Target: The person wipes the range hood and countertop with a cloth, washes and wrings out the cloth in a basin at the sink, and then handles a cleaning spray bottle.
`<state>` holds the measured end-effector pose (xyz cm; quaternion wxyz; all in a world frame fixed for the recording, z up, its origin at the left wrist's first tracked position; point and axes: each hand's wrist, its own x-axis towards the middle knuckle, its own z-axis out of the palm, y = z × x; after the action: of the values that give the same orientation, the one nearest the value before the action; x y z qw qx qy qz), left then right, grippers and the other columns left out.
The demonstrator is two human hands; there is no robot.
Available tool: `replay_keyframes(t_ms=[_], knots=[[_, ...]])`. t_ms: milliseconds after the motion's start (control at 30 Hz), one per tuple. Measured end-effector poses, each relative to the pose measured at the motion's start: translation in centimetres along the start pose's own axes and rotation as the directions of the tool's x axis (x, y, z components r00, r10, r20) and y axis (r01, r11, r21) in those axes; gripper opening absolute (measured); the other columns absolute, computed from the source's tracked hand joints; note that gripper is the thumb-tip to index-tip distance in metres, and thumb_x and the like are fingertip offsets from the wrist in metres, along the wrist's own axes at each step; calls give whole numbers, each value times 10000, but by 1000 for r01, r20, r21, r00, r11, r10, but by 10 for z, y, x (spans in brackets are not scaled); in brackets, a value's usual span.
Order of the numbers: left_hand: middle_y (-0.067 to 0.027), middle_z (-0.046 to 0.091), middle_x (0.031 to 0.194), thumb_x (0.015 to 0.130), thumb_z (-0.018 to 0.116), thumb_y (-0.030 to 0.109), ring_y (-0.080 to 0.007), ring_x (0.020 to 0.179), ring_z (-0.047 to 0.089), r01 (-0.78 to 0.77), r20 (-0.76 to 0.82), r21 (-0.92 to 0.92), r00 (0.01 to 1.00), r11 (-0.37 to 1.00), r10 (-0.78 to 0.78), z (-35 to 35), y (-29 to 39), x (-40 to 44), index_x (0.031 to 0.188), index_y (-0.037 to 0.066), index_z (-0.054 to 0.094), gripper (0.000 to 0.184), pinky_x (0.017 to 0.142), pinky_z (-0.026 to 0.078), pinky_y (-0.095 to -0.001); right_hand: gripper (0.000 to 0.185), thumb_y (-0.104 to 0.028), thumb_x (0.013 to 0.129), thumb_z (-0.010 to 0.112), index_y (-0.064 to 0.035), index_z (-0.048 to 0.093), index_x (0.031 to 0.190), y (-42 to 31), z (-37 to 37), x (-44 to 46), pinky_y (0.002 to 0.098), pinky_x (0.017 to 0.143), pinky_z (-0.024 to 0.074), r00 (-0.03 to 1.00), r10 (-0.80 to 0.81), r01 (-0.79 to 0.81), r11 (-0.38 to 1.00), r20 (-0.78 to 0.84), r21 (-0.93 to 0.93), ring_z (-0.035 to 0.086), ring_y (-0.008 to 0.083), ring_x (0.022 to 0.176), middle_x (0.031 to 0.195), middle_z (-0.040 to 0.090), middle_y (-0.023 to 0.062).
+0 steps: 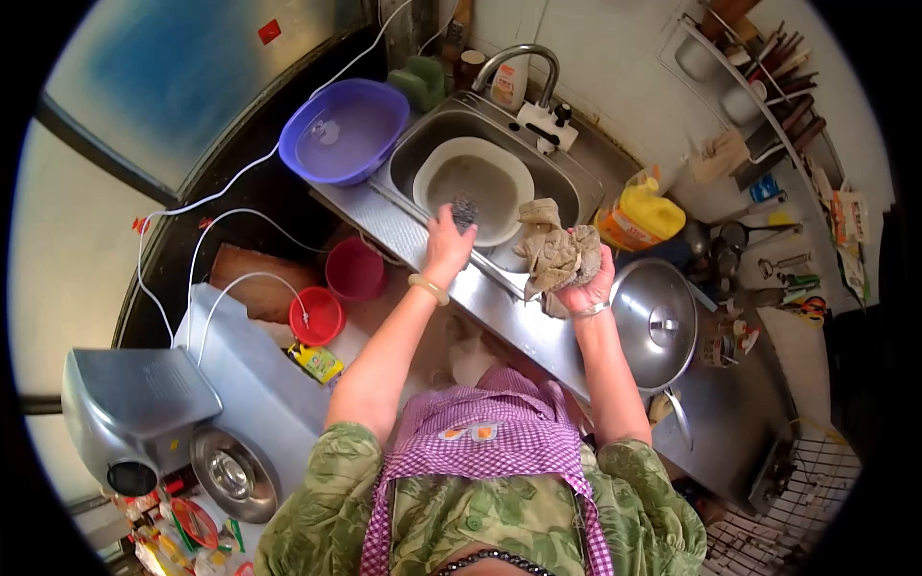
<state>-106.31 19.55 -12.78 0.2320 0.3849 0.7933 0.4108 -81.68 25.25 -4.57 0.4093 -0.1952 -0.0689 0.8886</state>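
At the counter's (523,315) front edge, we extend both forearms forward. Our left hand (448,248) reaches over the near-left rim of the white basin (424,179), inside the sink (582,188), fingers closed on the dark scourer (464,213). Our right hand (594,278) is raised near the sink's near-right corner, fingers gripping the bunched brown cloth (555,248), beside the domed lid (642,300).

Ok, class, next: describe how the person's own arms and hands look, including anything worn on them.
Both the left hand and right hand are ungloved. The left wrist wears a thick, round, cream bangle; the right, a narrow silvery band. Short, loose sleeves in a green leafy print cover the upper arms.
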Motion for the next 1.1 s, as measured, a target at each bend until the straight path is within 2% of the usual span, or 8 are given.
replay_keyframes(t_ms=[167,300,467,700,800,900,1000,1100], knots=[[-232,426,1394,863,684,444,-376,1234,493,60,126,-232,991,971,-31,38,-28,75,1376,42,391,714,1021,416,-442,468,-409,821,587,-58,617,1129,11,-40,115,512,1033,407,993,7,-6,1000,-119,8,559,339,1143,1179,628,135],[-111,536,1317,886,693,312,-253,1180,544,724,752,-598,655,345,-71,4,24,104,1292,29,483,537,984,447,-375,456,-393,865,594,-65,589,1182,42,-81,193,471,1008,433,991,99,-100,995,-92,-5,544,321,1165,1215,602,116],[-89,638,1140,865,700,137,-190,1029,609,460,443,-612,873,644,-203,47,-32,152,1188,2,557,379,875,480,-311,416,-247,858,616,-56,555,1224,61,-99,238,436,912,482,979,-20,-62,920,-205,-386,576,277,1090,1249,580,120],[-113,673,1036,765,701,29,-224,855,646,55,-4,-521,998,852,-67,60,-64,216,1108,-11,616,356,784,494,-311,313,-191,827,596,-34,644,1094,46,-160,303,417,898,482,770,-554,-198,263,-316,-944,589,281,1088,1151,640,176],[-182,592,1217,738,719,18,-307,954,626,258,18,-168,966,951,-258,60,-81,240,1194,13,568,480,850,497,-367,289,-186,857,553,-34,646,1085,60,-159,321,433,932,463,585,-809,14,-63,59,-998,582,318,1109,1143,634,201],[-223,470,1342,744,736,90,-375,1104,545,-350,109,233,936,907,334,80,-82,242,1268,41,514,571,922,475,-433,539,-215,880,599,-65,441,1373,62,-168,337,446,999,400,880,-441,-207,-686,173,-697,508,310,1152,1240,529,164],[-232,422,1369,772,725,167,-386,1222,449,-519,616,445,769,730,172,105,-105,248,1297,48,492,586,969,444,-473,663,-225,853,628,-60,369,1441,82,-148,337,469,1041,365,928,-372,-290,-734,7,-614,455,368,1208,1285,497,188],[-201,534,1197,802,684,183,-381,1093,560,-533,628,467,761,706,160,117,-116,244,1158,48,581,394,889,489,-460,689,-237,841,646,-76,371,1452,103,-161,332,473,1055,347,912,-404,-284,-748,72,-600,432,387,1236,1337,460,197]])
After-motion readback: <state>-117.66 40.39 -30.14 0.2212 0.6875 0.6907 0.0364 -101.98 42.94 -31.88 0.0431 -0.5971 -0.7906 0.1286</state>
